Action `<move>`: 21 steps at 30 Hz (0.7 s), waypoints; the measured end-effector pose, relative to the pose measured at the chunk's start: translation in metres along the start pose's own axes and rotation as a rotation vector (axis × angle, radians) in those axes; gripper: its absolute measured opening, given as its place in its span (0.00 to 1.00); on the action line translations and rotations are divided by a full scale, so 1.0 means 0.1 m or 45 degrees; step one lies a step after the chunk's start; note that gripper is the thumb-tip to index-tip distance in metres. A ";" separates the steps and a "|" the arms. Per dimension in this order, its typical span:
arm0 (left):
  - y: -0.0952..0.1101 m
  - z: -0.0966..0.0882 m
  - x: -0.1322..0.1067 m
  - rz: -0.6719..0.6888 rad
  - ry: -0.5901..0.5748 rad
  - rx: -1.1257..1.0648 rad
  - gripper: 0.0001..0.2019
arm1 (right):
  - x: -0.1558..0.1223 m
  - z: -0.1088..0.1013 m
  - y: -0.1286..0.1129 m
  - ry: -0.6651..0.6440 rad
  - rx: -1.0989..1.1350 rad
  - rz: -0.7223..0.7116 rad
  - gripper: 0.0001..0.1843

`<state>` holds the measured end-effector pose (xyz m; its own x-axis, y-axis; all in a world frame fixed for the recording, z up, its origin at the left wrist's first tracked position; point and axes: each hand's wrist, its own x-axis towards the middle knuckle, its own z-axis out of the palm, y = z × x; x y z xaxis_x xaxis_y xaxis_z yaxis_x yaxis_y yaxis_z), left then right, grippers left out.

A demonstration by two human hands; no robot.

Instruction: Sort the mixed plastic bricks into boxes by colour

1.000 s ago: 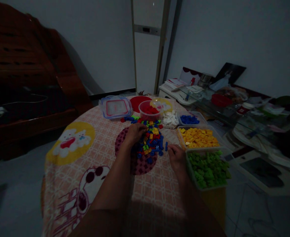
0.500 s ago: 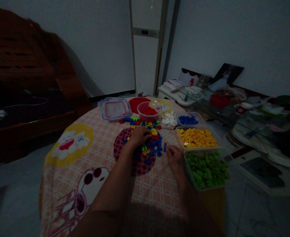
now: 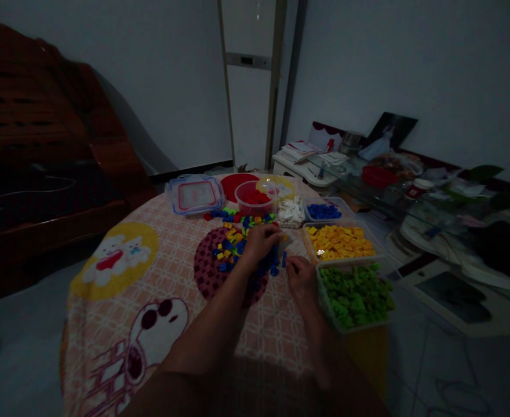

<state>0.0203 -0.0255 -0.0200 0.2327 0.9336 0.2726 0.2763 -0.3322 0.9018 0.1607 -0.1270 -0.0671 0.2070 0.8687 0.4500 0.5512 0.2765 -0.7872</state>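
From my remote seat I see a patterned tablecloth (image 3: 172, 253) spread beneath both grips. Just right of the right-hand grip stands a clear container (image 3: 327, 311) loaded with green bricks (image 3: 356, 293); beyond that, right of both grips, a second container (image 3: 378, 246) holds yellow bricks (image 3: 342, 240). Well beyond the left-hand grip and to its left lies a clear lid (image 3: 199, 194) edged in blue. Straight beyond that grip, a round tub (image 3: 255, 210) carries red bricks (image 3: 255, 197), and farther to its right a smaller tray (image 3: 344, 207) holds blue bricks (image 3: 323, 211). White bricks (image 3: 290, 212) are heaped between those two; I cannot tell whether anything contains them. My left hand (image 3: 261, 238) reaches over a mixed heap (image 3: 232, 249), which spreads out left of its grip, while my right hand (image 3: 302, 279) stays low at the heap's right. The right fingertips look pinched on a slim blue piece (image 3: 284, 258), its long axis running away from me, one end outward. The left fingertips pinch a tiny yellow piece (image 3: 284, 237), just beyond the blue one, too small for me to read its direction.
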 end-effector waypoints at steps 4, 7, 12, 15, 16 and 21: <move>0.11 0.38 0.04 0.005 -0.236 -0.347 0.13 | 0.02 -0.01 0.00 -0.033 -0.051 -0.003 0.11; 0.16 0.46 0.04 0.161 -0.442 -0.470 0.20 | 0.03 -0.02 0.01 -0.062 -0.074 0.004 0.11; 0.06 0.13 0.05 0.212 -0.236 -0.190 0.18 | 0.01 -0.01 0.00 -0.025 -0.044 -0.008 0.12; -0.04 -0.18 0.07 0.123 -0.077 -0.024 0.17 | 0.01 -0.01 0.01 -0.019 -0.016 -0.002 0.11; -0.07 -0.28 0.08 0.089 -0.026 0.025 0.17 | 0.01 -0.01 0.01 -0.019 -0.011 0.001 0.11; -0.24 -0.75 0.07 -0.045 0.290 0.496 0.17 | 0.01 0.00 0.04 -0.023 -0.034 -0.001 0.11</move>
<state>-0.0545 -0.0013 -0.0144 0.0178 0.9366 0.3498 0.6210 -0.2845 0.7303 0.1629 -0.1254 -0.0700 0.1918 0.8759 0.4428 0.5727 0.2665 -0.7753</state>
